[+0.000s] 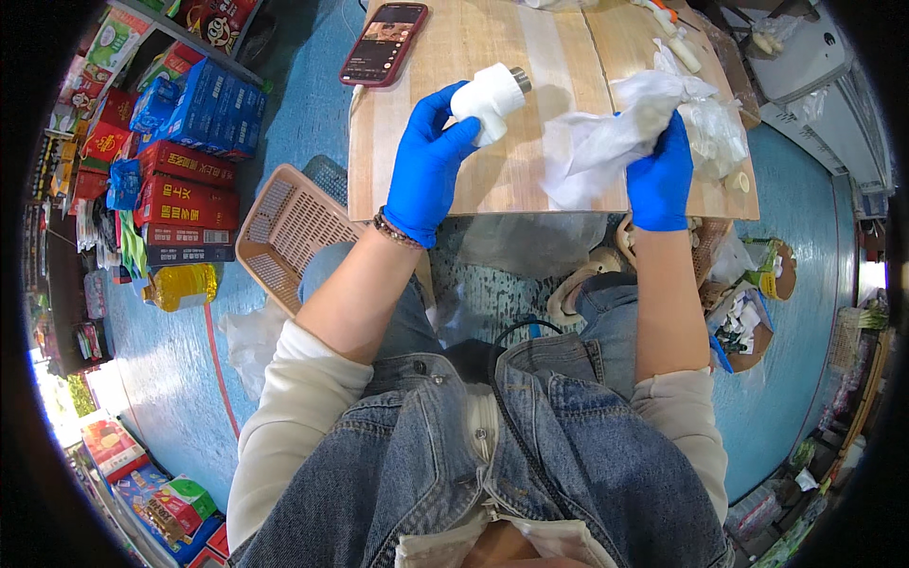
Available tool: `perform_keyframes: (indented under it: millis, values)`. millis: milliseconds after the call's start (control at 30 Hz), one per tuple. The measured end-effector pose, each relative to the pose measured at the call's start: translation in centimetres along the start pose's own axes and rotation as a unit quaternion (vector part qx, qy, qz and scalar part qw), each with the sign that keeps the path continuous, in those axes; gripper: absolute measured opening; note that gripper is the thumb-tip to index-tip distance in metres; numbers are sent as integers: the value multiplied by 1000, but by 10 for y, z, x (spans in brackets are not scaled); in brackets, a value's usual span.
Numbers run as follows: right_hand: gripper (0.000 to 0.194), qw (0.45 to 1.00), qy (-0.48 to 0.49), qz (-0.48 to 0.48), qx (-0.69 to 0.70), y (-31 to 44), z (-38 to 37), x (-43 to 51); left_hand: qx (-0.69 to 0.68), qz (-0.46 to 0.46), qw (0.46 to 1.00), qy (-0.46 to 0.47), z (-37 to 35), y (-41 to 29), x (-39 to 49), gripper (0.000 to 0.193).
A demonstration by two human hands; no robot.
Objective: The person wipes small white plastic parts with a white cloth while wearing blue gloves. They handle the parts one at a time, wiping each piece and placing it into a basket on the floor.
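My left hand (433,156), in a blue glove, grips a white plastic pipe fitting (490,101) above the wooden table (490,181). A threaded metal end sticks out of the fitting toward the upper right. In my right hand (660,174), also gloved in blue, is a crumpled white cloth (603,145). Its lower left part looks blurred and hangs over the table near the front edge. Beside that hand lies a clear plastic bag (716,135), partly behind the cloth. A small cream-coloured plastic piece (738,182) sits near the table's right corner.
A phone (383,44) with a lit screen and a plugged cable lies at the table's back left. White tubular pieces (683,53) are at the back right. A plastic basket (284,213) stands left of the table. Stacked boxes (188,188) and an oil bottle (183,286) are farther left.
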State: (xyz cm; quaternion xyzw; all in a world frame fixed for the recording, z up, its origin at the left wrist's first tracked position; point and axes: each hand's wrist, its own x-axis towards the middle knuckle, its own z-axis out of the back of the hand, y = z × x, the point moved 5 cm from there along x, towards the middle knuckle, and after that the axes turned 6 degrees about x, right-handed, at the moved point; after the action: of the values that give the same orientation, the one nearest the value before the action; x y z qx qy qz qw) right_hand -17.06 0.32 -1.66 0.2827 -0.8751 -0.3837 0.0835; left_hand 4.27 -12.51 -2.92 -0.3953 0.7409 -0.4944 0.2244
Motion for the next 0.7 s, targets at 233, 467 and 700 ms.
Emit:
perform_keyframes:
  millis: [233, 467, 700]
  values:
    - [37, 969, 11, -214, 124, -39, 15, 0, -72, 36, 995, 57, -13, 10, -4, 51]
    - [40, 931, 256, -259, -25, -59, -41, -54, -83, 67, 988, 114, -28, 22, -9, 61]
    - [41, 913, 286, -59, -285, -36, -46, -53, -35, 130, 984, 119, -20, 20, -7, 53]
